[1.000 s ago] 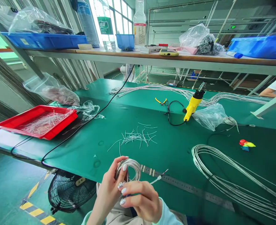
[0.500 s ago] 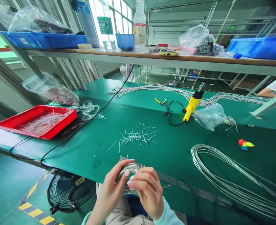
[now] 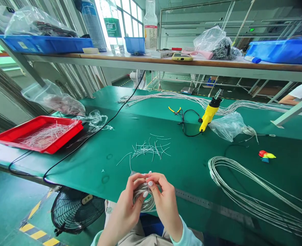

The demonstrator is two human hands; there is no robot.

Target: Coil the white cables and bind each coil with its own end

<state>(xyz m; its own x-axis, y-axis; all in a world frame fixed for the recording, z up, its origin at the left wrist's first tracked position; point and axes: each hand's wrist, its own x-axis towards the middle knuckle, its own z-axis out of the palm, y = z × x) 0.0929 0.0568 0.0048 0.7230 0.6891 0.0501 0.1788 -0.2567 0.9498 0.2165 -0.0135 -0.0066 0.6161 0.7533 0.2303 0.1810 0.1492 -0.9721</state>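
Note:
A small coil of silvery wire (image 3: pixel 143 199) is held between both hands at the near edge of the green table (image 3: pixel 192 160). My left hand (image 3: pixel 126 209) grips the coil from the left, thumb across its front. My right hand (image 3: pixel 165 201) pinches the top of the coil, fingers meeting the left fingertips. Short cut wire pieces (image 3: pixel 151 149) lie scattered on the table just beyond the hands.
A red tray (image 3: pixel 35 132) of wire bits sits at the left, with plastic bags behind it. A yellow heat gun (image 3: pixel 208 114), yellow pliers (image 3: pixel 175 110), a long wire bundle (image 3: pixel 253 194) and a black cable (image 3: pixel 89 138) lie on the table. A floor fan (image 3: pixel 76 210) stands below. Another person's arm (image 3: pixel 294 95) shows far right.
My right hand rose from below the coil to its top, and the loose wire end that stuck out to the right is no longer seen. The coil sits slightly lower.

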